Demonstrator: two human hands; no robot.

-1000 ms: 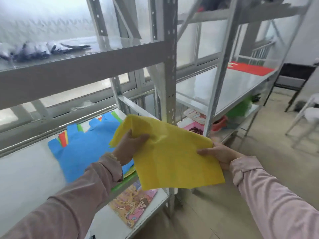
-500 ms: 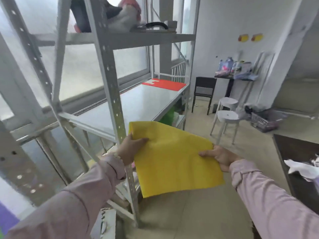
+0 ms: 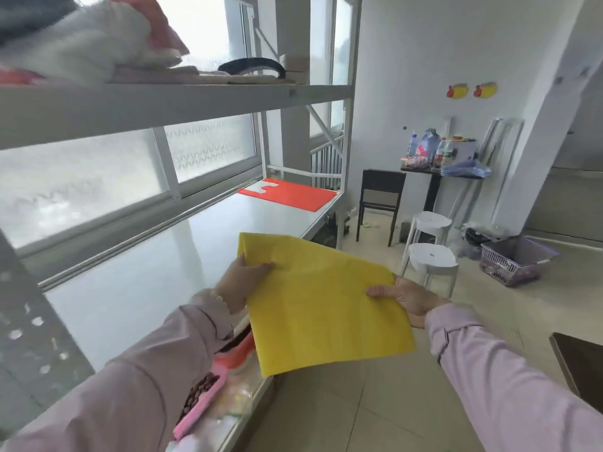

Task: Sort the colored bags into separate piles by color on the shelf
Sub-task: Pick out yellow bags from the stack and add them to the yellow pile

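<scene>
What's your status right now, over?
Left hand and right hand grip yellow bag. Bag beside white shelf, not set down. Red bag at far end; nothing blocks.

- Ahead and to the left of our left hand [image 3: 242, 282], the white shelf board [image 3: 146, 282] offers a wide open surface.
- At the far end of that board, well beyond both hands, a red bag [image 3: 290, 197] lies flat.
- High above our hands the upper shelf beam [image 3: 163, 106] caps the opening, with tall room under it.
- By our left sleeve a perforated upright [image 3: 29, 337] blocks the near corner.
- The yellow bag [image 3: 326, 308], which we grip at either side, spans the gap between our hands.
- Below our left hand the lower shelf is crowded, with a pink tray [image 3: 202, 399] at its edge.
- Beyond our right hand [image 3: 408, 300] two white stools [image 3: 432, 259] stand on open floor. A dark table corner [image 3: 584, 363] juts in beside the right sleeve.
</scene>
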